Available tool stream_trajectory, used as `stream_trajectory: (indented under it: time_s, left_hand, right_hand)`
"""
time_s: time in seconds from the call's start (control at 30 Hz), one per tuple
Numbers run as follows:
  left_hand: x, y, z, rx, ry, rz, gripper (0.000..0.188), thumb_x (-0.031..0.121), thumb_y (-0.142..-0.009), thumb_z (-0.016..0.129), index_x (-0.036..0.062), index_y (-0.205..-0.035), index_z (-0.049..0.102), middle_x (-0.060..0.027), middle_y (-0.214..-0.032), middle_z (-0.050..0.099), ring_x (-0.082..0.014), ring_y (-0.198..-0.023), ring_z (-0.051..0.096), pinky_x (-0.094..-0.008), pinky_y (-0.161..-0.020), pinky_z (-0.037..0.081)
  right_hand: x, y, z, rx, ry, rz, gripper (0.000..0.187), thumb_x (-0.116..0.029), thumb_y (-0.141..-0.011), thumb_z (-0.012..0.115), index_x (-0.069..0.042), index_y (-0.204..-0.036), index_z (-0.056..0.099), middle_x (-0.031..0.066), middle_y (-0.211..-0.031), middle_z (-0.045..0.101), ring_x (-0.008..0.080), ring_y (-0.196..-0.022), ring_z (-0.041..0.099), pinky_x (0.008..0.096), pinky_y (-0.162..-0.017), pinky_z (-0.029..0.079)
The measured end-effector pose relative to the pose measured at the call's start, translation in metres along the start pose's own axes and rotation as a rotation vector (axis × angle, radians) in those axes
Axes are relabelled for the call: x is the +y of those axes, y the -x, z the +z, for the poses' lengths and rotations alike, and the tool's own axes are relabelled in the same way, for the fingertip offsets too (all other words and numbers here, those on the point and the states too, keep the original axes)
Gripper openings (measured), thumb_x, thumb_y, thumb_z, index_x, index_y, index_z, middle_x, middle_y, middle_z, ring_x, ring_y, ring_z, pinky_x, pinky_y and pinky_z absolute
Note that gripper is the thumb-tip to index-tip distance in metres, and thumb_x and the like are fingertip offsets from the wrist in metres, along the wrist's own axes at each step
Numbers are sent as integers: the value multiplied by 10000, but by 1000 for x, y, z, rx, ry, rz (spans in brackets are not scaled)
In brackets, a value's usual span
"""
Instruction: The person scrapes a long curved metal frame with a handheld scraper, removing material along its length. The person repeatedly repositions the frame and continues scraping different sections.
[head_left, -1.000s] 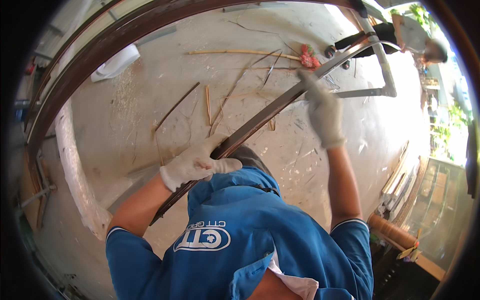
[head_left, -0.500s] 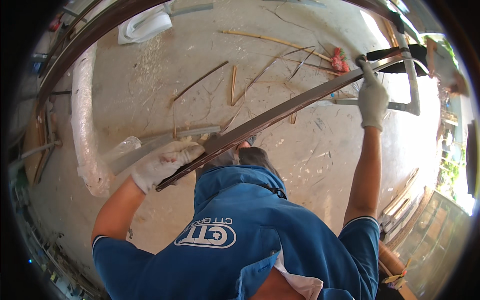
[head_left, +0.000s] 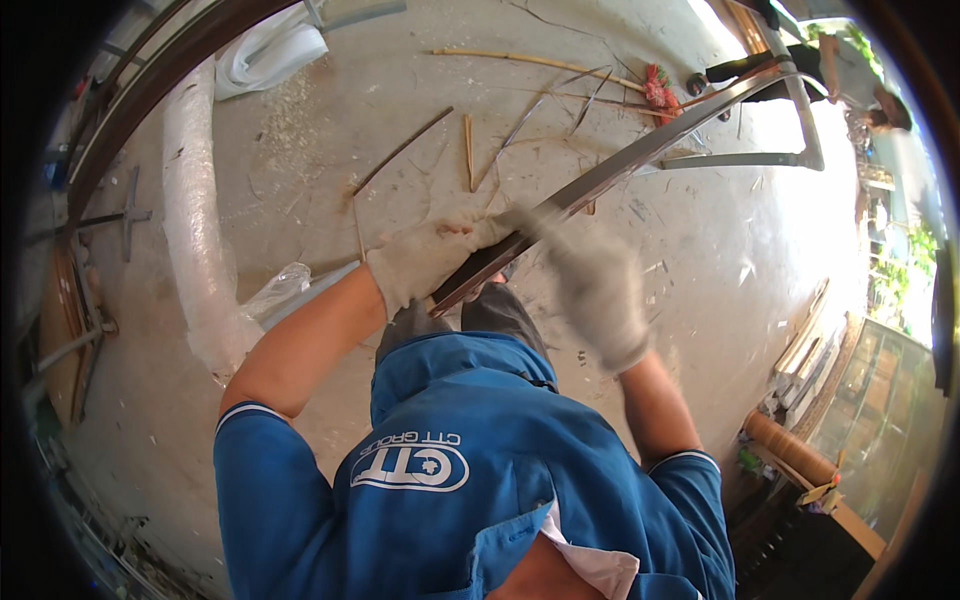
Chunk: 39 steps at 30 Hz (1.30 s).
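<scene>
A long dark brown metal bar [head_left: 610,180] runs slantwise from in front of my waist up toward the far right. My left hand [head_left: 425,258], in a pale work glove, is closed around the bar close to its near end. My right hand [head_left: 600,292], gloved as well, is blurred by motion just right of the bar. Its fingertips reach the bar close to my left hand, but whether they grip it cannot be made out. At its far end the bar overlaps a grey metal frame [head_left: 808,150].
A plastic-wrapped roll [head_left: 192,190] lies on the left, with a white foam roll [head_left: 270,55] beyond it. Thin sticks and strips [head_left: 403,150] litter the concrete floor, near a red bundle [head_left: 660,92]. Another person [head_left: 850,75] is at far right. Stacked boards [head_left: 805,355] lie at right.
My right hand has come from the bar's far part back toward my left hand. My left hand has shifted right and away from me, and the bar's near end has moved right.
</scene>
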<state>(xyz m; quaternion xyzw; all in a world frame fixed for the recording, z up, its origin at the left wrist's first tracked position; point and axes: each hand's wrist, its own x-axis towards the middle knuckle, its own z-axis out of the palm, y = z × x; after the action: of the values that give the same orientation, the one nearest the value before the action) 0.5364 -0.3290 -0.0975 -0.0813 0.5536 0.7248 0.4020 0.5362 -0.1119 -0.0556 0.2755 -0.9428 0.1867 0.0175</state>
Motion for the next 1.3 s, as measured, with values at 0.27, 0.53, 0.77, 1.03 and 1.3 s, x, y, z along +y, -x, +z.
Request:
stream_trajectory:
  time_s: [0.27, 0.53, 0.77, 1.03, 1.3]
  left_hand:
    - [-13, -12, -7, -115, 298, 15, 355, 408, -1021, 613, 71, -1043, 720, 10, -753, 670, -66, -561, 598, -240, -478, 509]
    - [-18, -12, -2, -102, 283, -66, 286, 341, -1047, 582, 87, -1048, 714, 16, -814, 687, -56, -659, 641, -214, -512, 516]
    - [-1, -8, -6, -75, 196, -76, 332, 411, -1027, 600, 99, -983, 703, 23, -672, 629, -59, -495, 560, -229, -411, 451]
    - [6, 7, 1, -19, -92, 92, 449, 499, -982, 647, 52, -973, 683, 32, -711, 605, -32, -578, 516, -220, -505, 405]
    - [15, 6, 18, 1, -278, 198, 500, 360, -811, 859, -22, -1074, 673, -41, -882, 629, -102, -859, 585, -264, -766, 484]
  right_hand:
    - [-29, -12, 5, -101, 579, 119, 643, 18, -813, 553, -219, -1411, 571, 70, -782, 583, 240, -678, 612, 386, -571, 507]
    - [-31, -10, -3, 235, 132, 76, 552, -25, -795, 601, -222, -1307, 657, 58, -662, 563, 253, -637, 610, 385, -552, 487]
    - [-76, 38, 11, -242, -173, -173, 426, -79, -851, 619, -135, -1272, 645, 41, -945, 678, 216, -830, 663, 349, -724, 539]
    - [46, 60, -19, 154, -761, 415, 174, -86, -1030, 559, 3, -1142, 658, 36, -897, 674, 96, -787, 597, 246, -709, 497]
    - [55, 27, -28, -280, -1215, 665, 186, -131, -1034, 520, 6, -1063, 642, -24, -626, 519, 34, -509, 425, 213, -466, 345]
